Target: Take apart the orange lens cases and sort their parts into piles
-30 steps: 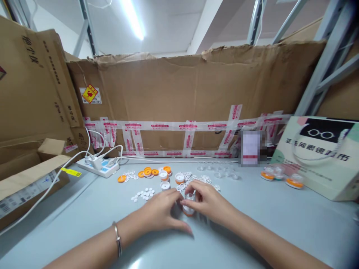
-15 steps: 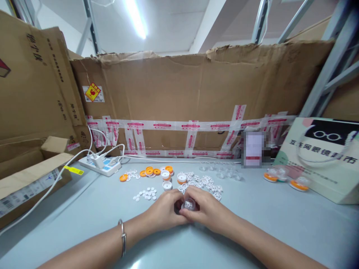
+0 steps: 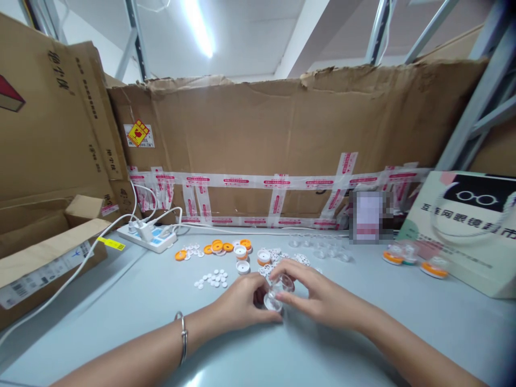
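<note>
My right hand (image 3: 308, 290) pinches a clear plastic dome (image 3: 285, 284), tilted and raised off the piece beneath it. Under the dome, my left hand (image 3: 245, 301) grips a round white base (image 3: 273, 303) just above the table. Just beyond my hands lie white perforated discs (image 3: 296, 259), partly hidden by my right fingers. White-and-orange round bases (image 3: 264, 257) stand behind my left hand, with a white ring cup (image 3: 242, 267) close by. Small white caps (image 3: 213, 278) are scattered to the left.
Orange discs (image 3: 217, 246) and small white parts (image 3: 193, 250) lie further back. Clear domes (image 3: 334, 251) sit at the back right, and assembled dome pieces (image 3: 434, 267) stand beside a paper bag (image 3: 463, 242). A power strip (image 3: 149, 236) and open carton (image 3: 48, 258) are left.
The clear dome has come up off the white base and tilted in my right hand, which has shifted right and upward. My left hand keeps its hold on the base.
</note>
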`<state>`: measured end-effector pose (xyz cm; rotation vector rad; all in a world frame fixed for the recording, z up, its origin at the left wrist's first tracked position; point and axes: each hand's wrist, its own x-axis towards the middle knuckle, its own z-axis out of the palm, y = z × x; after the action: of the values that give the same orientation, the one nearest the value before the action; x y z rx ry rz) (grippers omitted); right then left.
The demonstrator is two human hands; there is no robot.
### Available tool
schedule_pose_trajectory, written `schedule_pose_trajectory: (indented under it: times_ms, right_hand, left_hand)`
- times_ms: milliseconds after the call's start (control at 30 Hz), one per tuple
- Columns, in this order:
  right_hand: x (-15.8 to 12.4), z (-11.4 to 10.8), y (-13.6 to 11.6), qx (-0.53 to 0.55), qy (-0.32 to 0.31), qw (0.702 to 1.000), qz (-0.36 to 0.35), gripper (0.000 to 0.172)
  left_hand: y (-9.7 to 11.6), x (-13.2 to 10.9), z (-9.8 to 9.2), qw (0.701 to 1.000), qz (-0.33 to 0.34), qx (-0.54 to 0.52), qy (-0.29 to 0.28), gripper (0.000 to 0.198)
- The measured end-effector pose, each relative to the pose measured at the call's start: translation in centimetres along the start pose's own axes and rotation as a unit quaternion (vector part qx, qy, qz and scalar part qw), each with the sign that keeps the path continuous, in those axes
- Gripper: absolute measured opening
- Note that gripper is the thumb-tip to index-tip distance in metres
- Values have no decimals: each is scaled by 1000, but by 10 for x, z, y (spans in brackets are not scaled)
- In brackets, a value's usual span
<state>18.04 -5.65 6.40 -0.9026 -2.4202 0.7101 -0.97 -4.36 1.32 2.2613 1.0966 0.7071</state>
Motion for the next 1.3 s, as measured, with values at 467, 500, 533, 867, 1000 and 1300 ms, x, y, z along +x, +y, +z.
schedule_pose_trajectory:
  times_ms: [467,500,533,867,1000,1300]
  right_hand:
    - [-22,-76,106,-160,278,913,251,16]
    - [-28,-83,112,-172,256,911,276,14]
    - [-34,-88,115,-170,219,914,297,13]
    - [-34,-65,125,-192,115,927,302,20]
    - [-31,-67,128,-216,185,906,313,38]
    - [4,-12,17,-55,73,988,128,28]
  left_hand:
    - [7,-4,-7,998,37,-2,-44,35]
    - [7,-4,-8,998,36,-1,-45,35]
    - [7,-4,-8,998,35,1,-47,35]
    - [8,-3,-9,998,46,-1,-53,33]
    - [7,-4,-9,997,46,-1,-55,33]
    - [6,-2,-6,998,37,7,-40,36]
